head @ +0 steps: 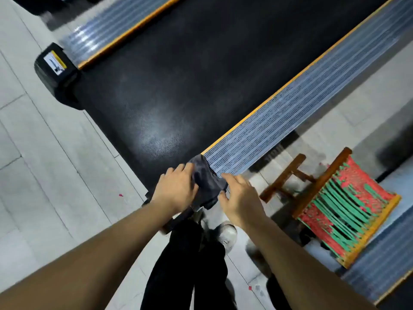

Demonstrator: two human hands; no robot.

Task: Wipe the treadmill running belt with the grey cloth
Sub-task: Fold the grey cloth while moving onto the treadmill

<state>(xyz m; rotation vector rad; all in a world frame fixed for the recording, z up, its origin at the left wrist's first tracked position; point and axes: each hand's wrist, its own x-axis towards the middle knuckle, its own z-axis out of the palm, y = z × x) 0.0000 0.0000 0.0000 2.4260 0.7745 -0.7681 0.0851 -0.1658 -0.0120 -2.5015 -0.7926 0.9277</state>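
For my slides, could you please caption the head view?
Both hands gather a grey cloth at the treadmill belt's rear corner.

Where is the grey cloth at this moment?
In the head view, the grey cloth lies at the treadmill's near corner, between the left hand and right hand.

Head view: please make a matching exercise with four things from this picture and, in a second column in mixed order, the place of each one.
Things:
1. grey cloth
2. woven stool
3. white shoe
4. warning label

Places:
A. on the black end cap at the belt's far left corner
B. on the floor tiles, below the right hand
C. at the near right corner of the running belt, between the left hand and the right hand
D. on the floor, right of the ribbed side rail

Pairs: 1-C, 2-D, 3-B, 4-A
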